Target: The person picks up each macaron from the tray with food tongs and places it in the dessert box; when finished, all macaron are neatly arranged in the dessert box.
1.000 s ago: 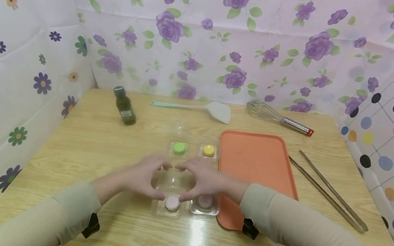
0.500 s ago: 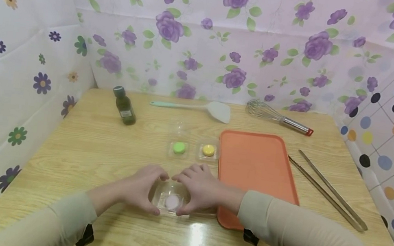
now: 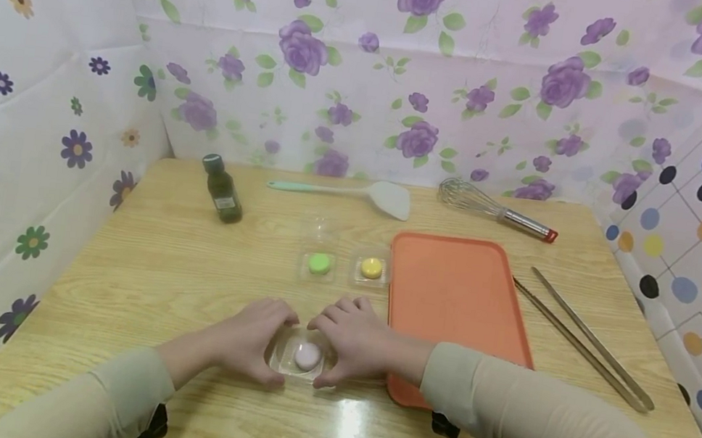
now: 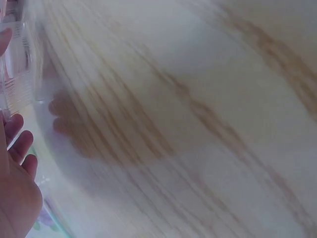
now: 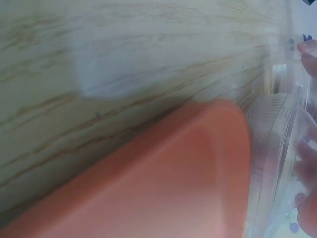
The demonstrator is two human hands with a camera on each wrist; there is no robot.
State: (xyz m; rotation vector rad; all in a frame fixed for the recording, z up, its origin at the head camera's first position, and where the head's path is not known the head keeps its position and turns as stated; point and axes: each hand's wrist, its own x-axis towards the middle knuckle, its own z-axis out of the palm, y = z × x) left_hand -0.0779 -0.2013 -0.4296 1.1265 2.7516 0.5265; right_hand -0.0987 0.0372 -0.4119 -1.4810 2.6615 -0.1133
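In the head view, a small clear plastic box (image 3: 288, 370) stands on the table with a pale pink, macaron-like round (image 3: 308, 356) inside. Its clear lid lies over the round. My left hand (image 3: 251, 338) grips the box's left side with curved fingers and thumb. From the right, my right hand (image 3: 357, 344) grips the same box, its thumb at the near corner. The left wrist view catches the clear box's ridged wall (image 4: 19, 64) beside my fingers. A second clear box (image 5: 265, 129) shows next to the tray in the right wrist view; my right hand covers it in the head view.
Farther back sit two clear boxes, one with a green round (image 3: 319, 263), one with a yellow round (image 3: 372, 268). An orange tray (image 3: 454, 290) lies right, with tongs (image 3: 585, 343) beyond. A dark bottle (image 3: 221, 190), spatula (image 3: 354, 193) and whisk (image 3: 497, 209) line the back.
Both hands have come down toward me, bringing the front box's lid from standing open behind to lying over the pale pink round. The other objects stay put.
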